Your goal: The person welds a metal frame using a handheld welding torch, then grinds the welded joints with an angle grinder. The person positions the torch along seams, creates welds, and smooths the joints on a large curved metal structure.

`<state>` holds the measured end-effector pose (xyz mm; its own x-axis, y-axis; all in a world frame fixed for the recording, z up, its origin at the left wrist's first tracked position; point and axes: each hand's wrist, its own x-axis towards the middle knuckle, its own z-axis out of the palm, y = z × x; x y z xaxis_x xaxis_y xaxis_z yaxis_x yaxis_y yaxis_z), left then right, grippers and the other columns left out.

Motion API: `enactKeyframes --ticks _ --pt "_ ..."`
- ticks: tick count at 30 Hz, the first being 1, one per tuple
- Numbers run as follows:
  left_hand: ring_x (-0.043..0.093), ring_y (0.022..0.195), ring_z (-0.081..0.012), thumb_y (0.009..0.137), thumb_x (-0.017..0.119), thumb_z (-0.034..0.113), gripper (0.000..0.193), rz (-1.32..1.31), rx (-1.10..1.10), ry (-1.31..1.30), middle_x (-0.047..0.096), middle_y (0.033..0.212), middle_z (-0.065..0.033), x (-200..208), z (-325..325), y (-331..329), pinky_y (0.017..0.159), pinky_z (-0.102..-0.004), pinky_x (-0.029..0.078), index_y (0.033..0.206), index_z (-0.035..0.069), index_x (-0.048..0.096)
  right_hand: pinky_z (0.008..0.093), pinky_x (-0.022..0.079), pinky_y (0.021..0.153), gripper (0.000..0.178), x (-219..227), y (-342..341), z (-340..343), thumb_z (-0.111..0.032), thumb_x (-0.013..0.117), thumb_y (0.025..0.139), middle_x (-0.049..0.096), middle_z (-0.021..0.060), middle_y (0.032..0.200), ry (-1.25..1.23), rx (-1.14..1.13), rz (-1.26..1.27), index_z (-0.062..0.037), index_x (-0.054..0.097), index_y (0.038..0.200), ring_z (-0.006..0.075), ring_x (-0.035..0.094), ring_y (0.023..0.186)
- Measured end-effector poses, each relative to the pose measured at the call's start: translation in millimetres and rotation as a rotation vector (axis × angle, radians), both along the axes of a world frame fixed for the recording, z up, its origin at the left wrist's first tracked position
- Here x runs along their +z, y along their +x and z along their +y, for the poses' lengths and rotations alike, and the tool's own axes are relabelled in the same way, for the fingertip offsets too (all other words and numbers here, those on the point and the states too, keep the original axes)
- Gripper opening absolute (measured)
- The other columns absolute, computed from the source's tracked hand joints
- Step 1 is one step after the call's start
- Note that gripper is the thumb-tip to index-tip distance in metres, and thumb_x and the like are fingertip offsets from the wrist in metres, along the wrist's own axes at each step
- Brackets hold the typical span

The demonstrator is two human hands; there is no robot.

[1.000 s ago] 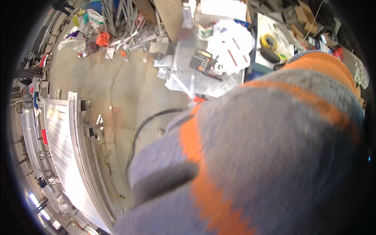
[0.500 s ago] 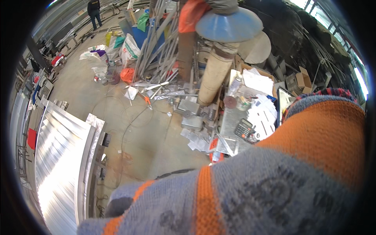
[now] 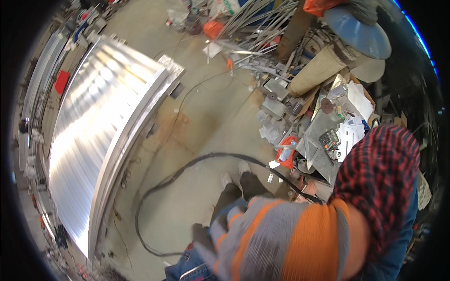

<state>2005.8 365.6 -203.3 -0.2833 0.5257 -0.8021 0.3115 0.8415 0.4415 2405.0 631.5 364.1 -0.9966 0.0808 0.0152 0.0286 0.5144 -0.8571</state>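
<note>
My right hand point(image 3: 262, 239), in a grey and orange striped knit glove, reaches in from the lower right, very near the camera. Its fingers point left and are smeared by motion; dark fingertips point(image 3: 202, 234) show just above a piece of blue denim point(image 3: 187, 267). Whether anything is in the fingers is hidden behind the back of the glove. A red and black checked sleeve point(image 3: 382, 173) covers the forearm. Below the hand lie a black hose or thick cable point(image 3: 154, 187) and my shoes point(image 3: 226, 179). My left hand is not in view.
A large ribbed metal panel stack point(image 3: 105, 103) stands on the left. On the right, a metal-topped table point(image 3: 311, 145) bears papers, a calculator point(image 3: 329, 139) and boxes. An orange bag point(image 3: 285, 154) is at its side. Metal strips point(image 3: 255, 23) and a blue-capped column point(image 3: 356, 33) stand behind.
The view has tilted down and turned, bringing my shoes and the black hose into sight. My right hand has moved lower and farther from the camera, and more checked sleeve shows.
</note>
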Motion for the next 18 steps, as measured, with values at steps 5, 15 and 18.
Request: enactKeyframes --ticks 5,15,18 --pt "0.073 0.104 -0.0307 0.097 0.077 0.038 0.074 0.058 0.141 -0.022 0.074 0.125 -0.0195 -5 -41 18 0.09 -0.0445 0.058 0.156 0.003 0.05 0.038 0.062 0.079 0.023 15 -11 -29 -0.013 0.065 0.105 0.08 0.0143 0.107 0.016 0.185 0.115 0.0016 0.066 0.124 0.026 0.078 0.095" --pt "0.074 0.106 -0.0311 0.096 0.078 0.038 0.077 0.063 0.345 -0.104 0.075 0.127 -0.0204 -27 -96 88 0.092 -0.0445 0.059 0.157 0.002 0.05 0.0395 0.063 0.078 0.026 16 -5 -42 -0.013 0.064 0.105 0.08 0.0153 0.108 -0.014 0.401 0.139 0.0013 0.064 0.127 0.0281 0.078 0.094" --pt "0.074 0.106 -0.0313 0.096 0.078 0.038 0.077 0.062 0.374 -0.104 0.075 0.128 -0.0206 -31 -98 103 0.093 -0.0445 0.059 0.157 0.001 0.05 0.0399 0.063 0.078 0.027 14 -1 -34 -0.013 0.064 0.105 0.08 0.0155 0.108 -0.034 0.439 0.135 0.0012 0.063 0.128 0.0287 0.078 0.094"
